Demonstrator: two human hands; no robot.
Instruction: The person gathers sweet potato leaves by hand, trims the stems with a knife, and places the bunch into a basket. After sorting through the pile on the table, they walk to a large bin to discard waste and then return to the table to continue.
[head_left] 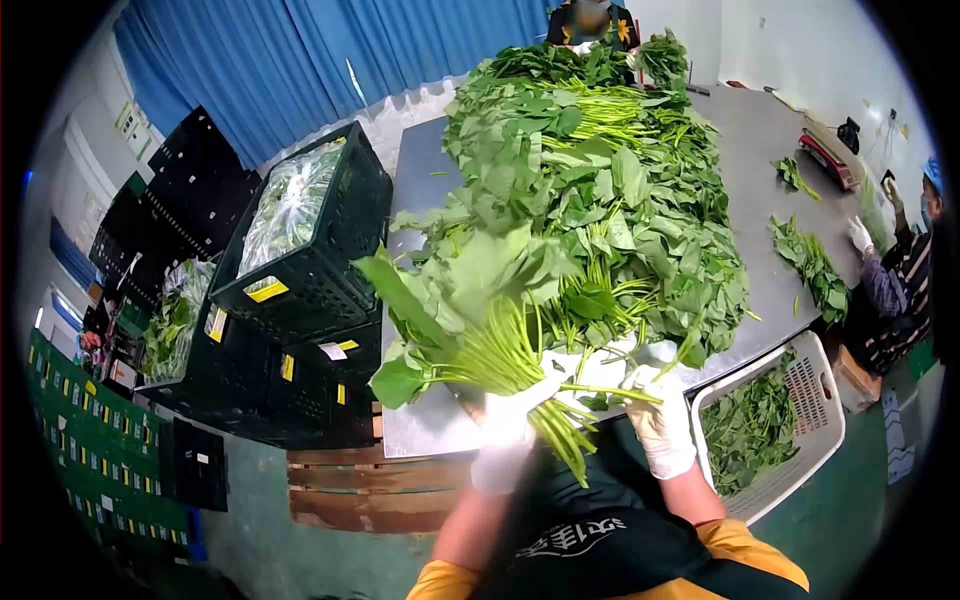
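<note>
A bunch of leafy green vegetables [488,352] is held over the near edge of the metal table, its leaves fanned to the upper left. My left hand [508,432], in a white glove, is closed around its stems, and the cut ends stick out below. My right hand [664,425], gloved in white too, pinches a single leafy stem [612,392] just right of the bunch. Behind both hands, a big heap of the same greens [640,245] covers the middle of the table.
A white plastic basket [830,425] of loose greens stands at the table's right. Dark crates [300,300] with bagged greens are stacked left, beside a wooden pallet [370,490]. One person [900,280] works at right near a red scale [828,162], another [595,25] at the far end.
</note>
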